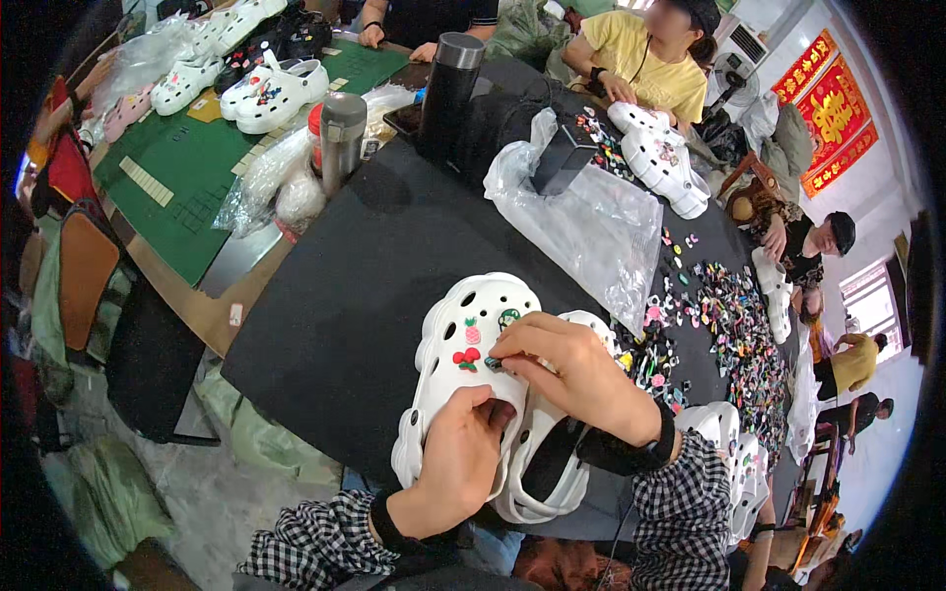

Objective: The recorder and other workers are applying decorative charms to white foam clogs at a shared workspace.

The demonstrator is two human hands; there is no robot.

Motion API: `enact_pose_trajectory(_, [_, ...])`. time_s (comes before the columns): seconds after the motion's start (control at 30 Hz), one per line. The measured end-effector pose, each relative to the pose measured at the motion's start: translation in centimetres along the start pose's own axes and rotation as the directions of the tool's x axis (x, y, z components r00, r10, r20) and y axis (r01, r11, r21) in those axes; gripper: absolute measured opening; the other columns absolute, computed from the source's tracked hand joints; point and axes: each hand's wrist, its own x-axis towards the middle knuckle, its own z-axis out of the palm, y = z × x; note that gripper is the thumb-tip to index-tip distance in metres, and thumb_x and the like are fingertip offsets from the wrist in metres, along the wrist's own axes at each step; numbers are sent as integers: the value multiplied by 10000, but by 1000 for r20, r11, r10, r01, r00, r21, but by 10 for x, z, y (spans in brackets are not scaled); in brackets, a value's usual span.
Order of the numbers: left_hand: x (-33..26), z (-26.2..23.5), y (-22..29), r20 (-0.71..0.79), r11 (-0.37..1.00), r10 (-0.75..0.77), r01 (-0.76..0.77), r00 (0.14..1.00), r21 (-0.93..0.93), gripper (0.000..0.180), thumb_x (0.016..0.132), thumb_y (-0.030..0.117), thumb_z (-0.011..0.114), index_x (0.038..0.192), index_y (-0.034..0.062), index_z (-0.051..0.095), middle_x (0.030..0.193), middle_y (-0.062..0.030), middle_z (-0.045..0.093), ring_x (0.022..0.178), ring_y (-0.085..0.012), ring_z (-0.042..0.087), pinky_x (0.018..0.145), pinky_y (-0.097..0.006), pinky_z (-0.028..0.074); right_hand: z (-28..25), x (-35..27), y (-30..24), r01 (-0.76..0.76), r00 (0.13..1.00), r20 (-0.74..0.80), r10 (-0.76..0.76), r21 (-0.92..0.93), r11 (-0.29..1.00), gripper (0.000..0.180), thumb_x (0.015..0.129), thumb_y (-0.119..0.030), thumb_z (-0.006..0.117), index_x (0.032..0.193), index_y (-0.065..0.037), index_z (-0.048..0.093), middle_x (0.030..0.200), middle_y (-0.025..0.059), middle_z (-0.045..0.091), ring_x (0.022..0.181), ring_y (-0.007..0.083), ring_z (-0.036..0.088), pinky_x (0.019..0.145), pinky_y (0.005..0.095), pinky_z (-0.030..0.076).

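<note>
Left hand point(455, 455) grips the white clog's point(463, 325) heel opening on the black table point(345, 286). Right hand point(567, 369) pinches a small charm point(493, 363) against the clog's top. Loose charms point(734, 325) and a plastic bag point(591, 227) lie beyond; people sit around.

The left hand point(455, 463) grips the heel opening of a white perforated clog point(463, 364) lying on the black table cover point(365, 266), while the right hand point(576, 369) pinches a small charm point(493, 363) against the clog's upper, beside a red cherry charm point(466, 359). A second white clog point(552, 463) lies touching it at 3 o'clock. Loose coloured charms point(734, 335) are spread at 2 o'clock, near a clear plastic bag point(591, 231).
</note>
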Motion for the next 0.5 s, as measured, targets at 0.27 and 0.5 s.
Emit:
enact_pose_trajectory(0.27, [-3,-6,-3,30,1000,-6,6,1000,2,283,897,115,491,1179,97,508,1080,-18,569,975,-145,518,906,-333,382,3,-6,-3,-13,1000,-16,13,18,1000,124,797,0,622,919,-12,602,902,138,628,842,321,627,727,380,506])
enact_pose_trajectory(0.5, [-3,-4,-2,14,1000,3,-3,1000,5,292,900,114,492,1191,101,502,1088,-20,568,973,-145,516,914,-337,377,1,-2,-2,-6,1000,-3,6,-40,999,126,799,-11,619,924,-16,599,884,144,630,827,327,621,720,389,504])
